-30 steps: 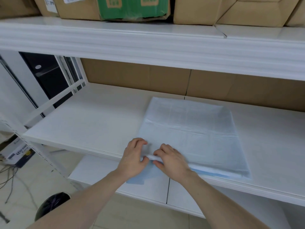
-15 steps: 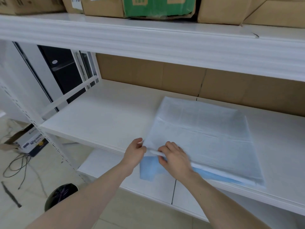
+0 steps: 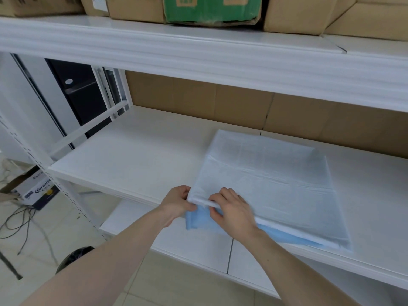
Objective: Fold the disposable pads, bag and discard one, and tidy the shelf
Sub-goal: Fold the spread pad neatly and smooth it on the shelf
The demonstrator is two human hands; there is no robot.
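Observation:
A pale white-blue disposable pad [image 3: 267, 184] lies flat on the white middle shelf [image 3: 136, 155], its near edge reaching the shelf front. A blue underside layer [image 3: 198, 219] hangs over that front edge. My left hand [image 3: 176, 204] pinches the pad's near left corner. My right hand [image 3: 231, 210] grips the near edge just to the right of it, thumb under the white rim and fingers on top.
Cardboard boxes [image 3: 293, 14] and a green box [image 3: 212, 8] stand on the upper shelf. Brown cardboard backs the middle shelf. A lower shelf [image 3: 198, 246] sits beneath. On the floor at the left are a black bin [image 3: 75, 257], a beer carton [image 3: 35, 188] and cables.
The camera view has shifted left, so the pad sits further right in frame. Both hands stay at the near left corner, and more of the blue underside hangs below the shelf edge.

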